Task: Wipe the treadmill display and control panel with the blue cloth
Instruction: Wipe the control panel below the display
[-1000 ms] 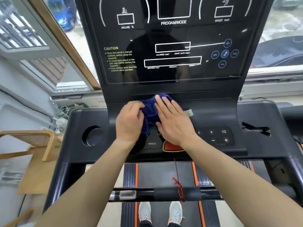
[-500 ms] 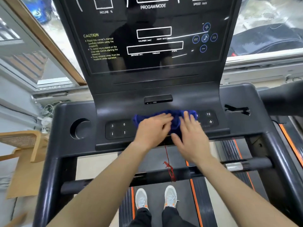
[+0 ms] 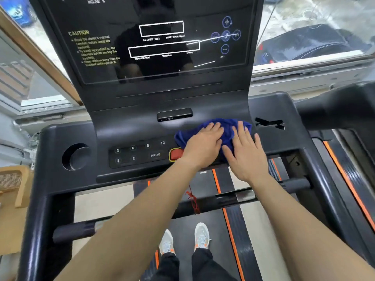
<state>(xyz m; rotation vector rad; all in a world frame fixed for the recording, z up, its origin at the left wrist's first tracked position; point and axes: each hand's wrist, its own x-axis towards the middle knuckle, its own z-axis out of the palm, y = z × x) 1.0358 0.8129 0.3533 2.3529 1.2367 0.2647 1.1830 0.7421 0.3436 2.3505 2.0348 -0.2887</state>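
The blue cloth [image 3: 229, 128] lies crumpled on the right part of the black control panel [image 3: 140, 154]. My left hand [image 3: 204, 146] presses flat on the cloth's left side. My right hand [image 3: 246, 153] presses flat on its right side, fingers spread. The cloth hides the right-hand buttons. The buttons 3, 6, 9, 12 and PROG show to the left, and a red stop key [image 3: 176, 154] peeks out beside my left hand. The dark glossy display [image 3: 162, 41] rises above the panel, with yellow caution text at its left.
A round cup holder [image 3: 75, 157] sits at the console's left, a slot [image 3: 268, 123] at its right. A red cord [image 3: 192, 201] hangs over the front handlebar [image 3: 233, 197]. My feet [image 3: 184, 240] stand on the belt. Windows flank the console; a wooden chair [image 3: 14, 185] stands left.
Both hands slid the cloth from the panel's middle toward its right side. The left-hand buttons and red key have come into sight. The camera has tilted down.
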